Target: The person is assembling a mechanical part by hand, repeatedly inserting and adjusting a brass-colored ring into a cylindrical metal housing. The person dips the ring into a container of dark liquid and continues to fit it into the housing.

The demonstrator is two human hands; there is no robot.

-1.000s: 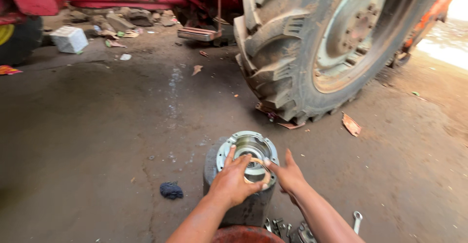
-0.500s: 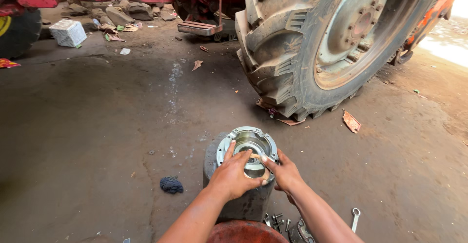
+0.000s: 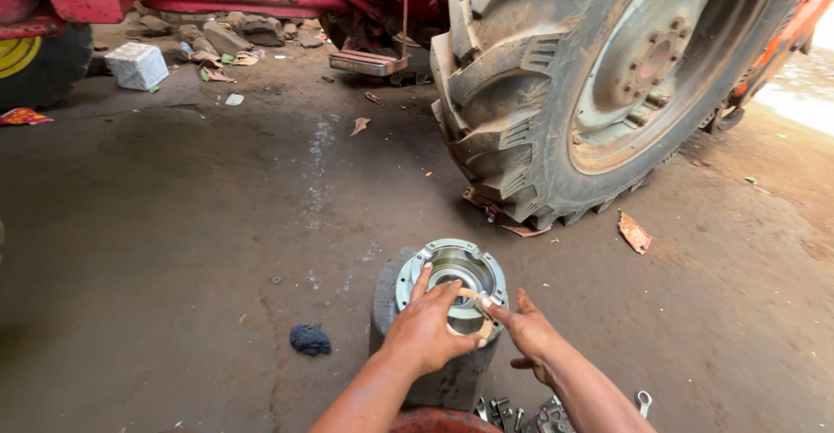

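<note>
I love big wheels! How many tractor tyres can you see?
2: a big muddy tyre at upper right, behind the hands, and part of a smaller tyre with a yellow rim at the far left edge. Others may be hidden.

**Daylight from your right, soft shade underfoot**

You are working in even, shaded daylight. The strongest light comes in at the upper right, where the ground (image 3: pixel 804 107) blows out to near white. The tractor tyre (image 3: pixel 565 94) throws a soft shadow across the floor (image 3: pixel 174 251). Your hands and the metal hub (image 3: pixel 456 264) are sharp and evenly lit. Straight lines bend slightly toward the frame edges.
</note>
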